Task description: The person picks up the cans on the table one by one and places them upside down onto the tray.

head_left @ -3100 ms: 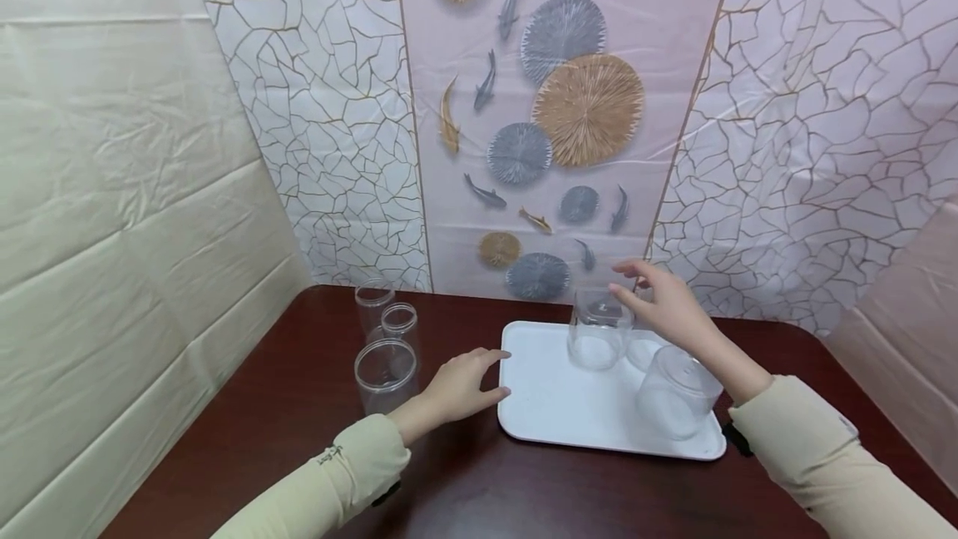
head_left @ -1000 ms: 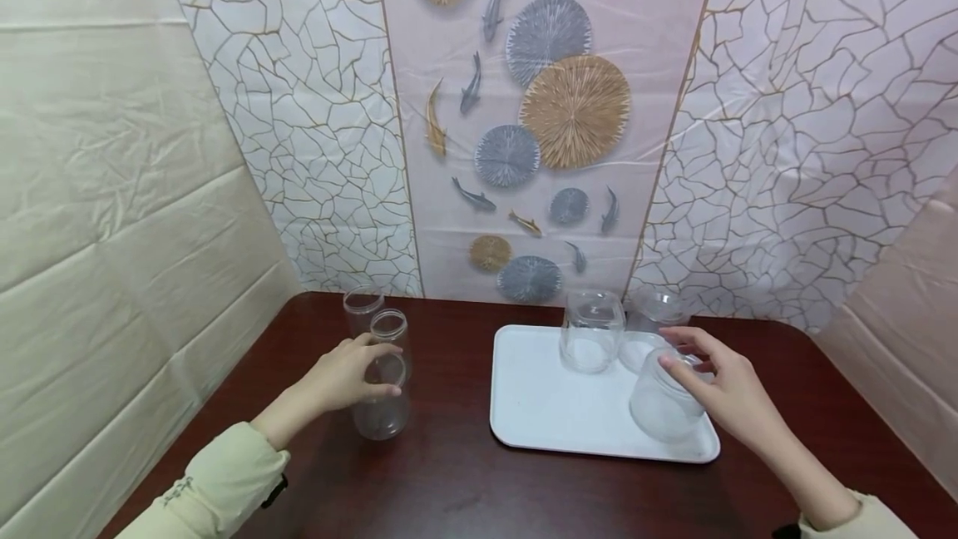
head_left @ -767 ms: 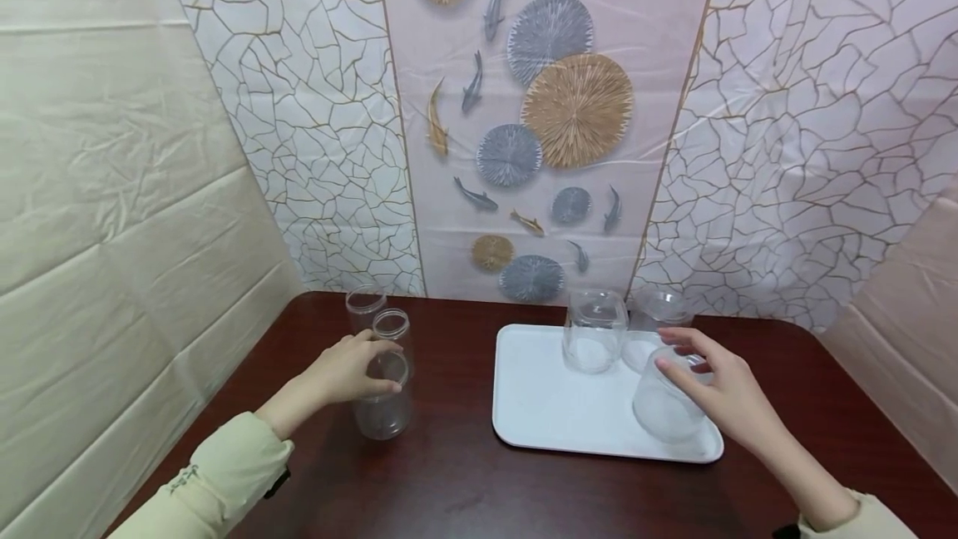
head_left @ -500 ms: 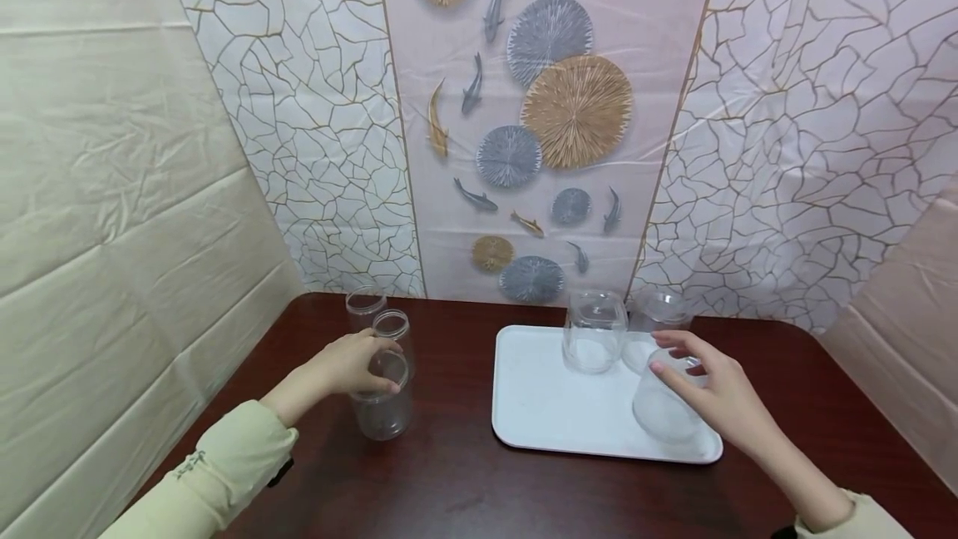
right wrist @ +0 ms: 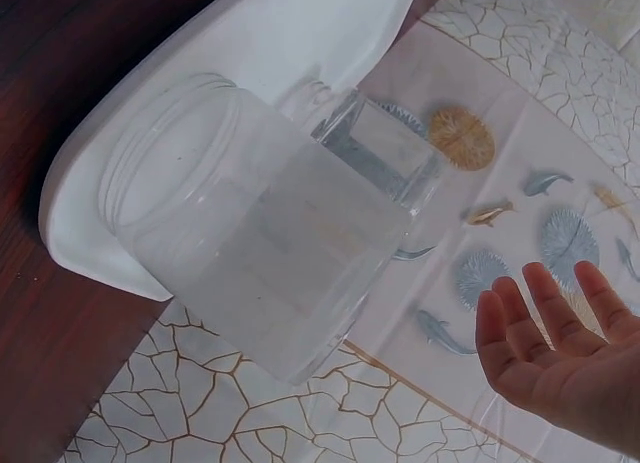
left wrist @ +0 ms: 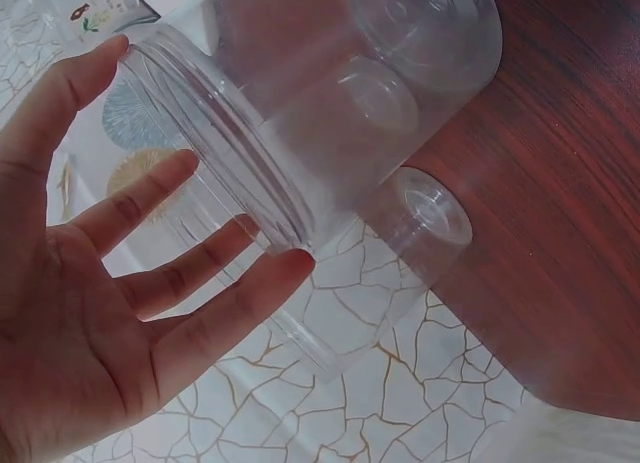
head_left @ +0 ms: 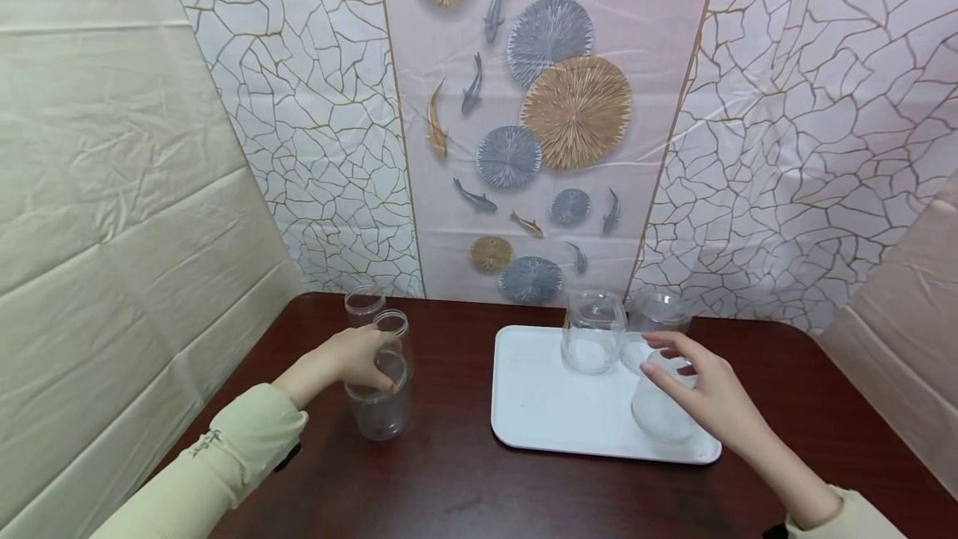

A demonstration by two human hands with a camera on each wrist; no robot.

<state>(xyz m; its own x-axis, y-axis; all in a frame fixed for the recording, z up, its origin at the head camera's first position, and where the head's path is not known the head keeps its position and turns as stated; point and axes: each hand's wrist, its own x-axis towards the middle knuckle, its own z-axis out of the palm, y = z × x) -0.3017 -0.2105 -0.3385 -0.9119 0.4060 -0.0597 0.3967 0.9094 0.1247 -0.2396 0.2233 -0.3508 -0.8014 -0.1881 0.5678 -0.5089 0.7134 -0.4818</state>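
Observation:
My left hand [head_left: 355, 358] spans the threaded mouth of a clear plastic jar [head_left: 380, 418], which stands upright at the front of the left group. In the left wrist view, thumb and fingertips meet opposite sides of the jar's rim. Just behind it are two more clear jars, a narrow one [head_left: 402, 339] and a taller one [head_left: 362, 314]. Over on the right, my right hand [head_left: 714, 393] hovers beside an upturned clear jar [right wrist: 260, 223] on the white tray [head_left: 531, 406], its fingers loosely bent and holding nothing; the right wrist view shows a gap between them.
Along the tray's back stand a squarish clear jar [head_left: 594, 339] and a round clear jar [head_left: 659, 314]. The dark red table [head_left: 456, 472] runs back to a patterned cloth wall [head_left: 479, 215]. Pale cloth [head_left: 135, 273] hangs at the left side.
My left hand has come left from the tray's edge to the front jar, then shifted slightly right at its rim. My right hand has moved from the back jars down beside the front upturned jar.

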